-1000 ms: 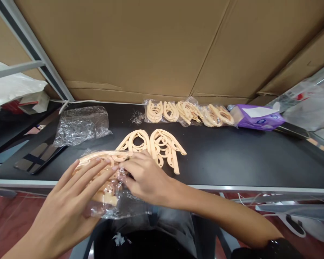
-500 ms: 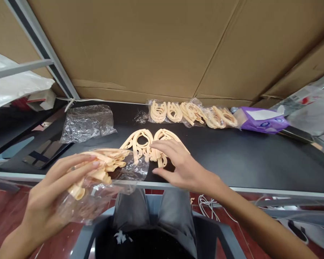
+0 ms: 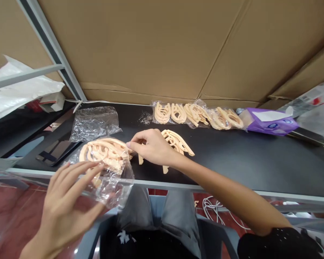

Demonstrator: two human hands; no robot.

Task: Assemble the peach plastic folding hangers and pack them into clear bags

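Observation:
A clear plastic bag (image 3: 115,189) lies over the table's front edge at left, with a pile of cream plastic folding hangers (image 3: 104,149) in it. My left hand (image 3: 67,201) is open beside it, fingers spread; the fingertips overlap the bag's near side. My right hand (image 3: 152,145) is closed, thumb and forefinger pinched together at the pile's right end. What they grip is too small to make out. Under that hand, one hanger's leg (image 3: 140,159) shows, the rest hidden. Another loose cream hanger (image 3: 179,142) lies just to its right, partly covered by my wrist.
Several bagged hangers (image 3: 196,114) line the back of the black table (image 3: 232,158), beside a purple tissue pack (image 3: 271,122). An empty clear bag (image 3: 94,122) and a dark phone-like object (image 3: 58,151) lie at left. A cardboard wall (image 3: 151,50) stands behind.
The bag of hangers has come down onto the table, and my left hand has loosened its hold on it. My right hand has moved left from the loose hangers and closed into a pinch.

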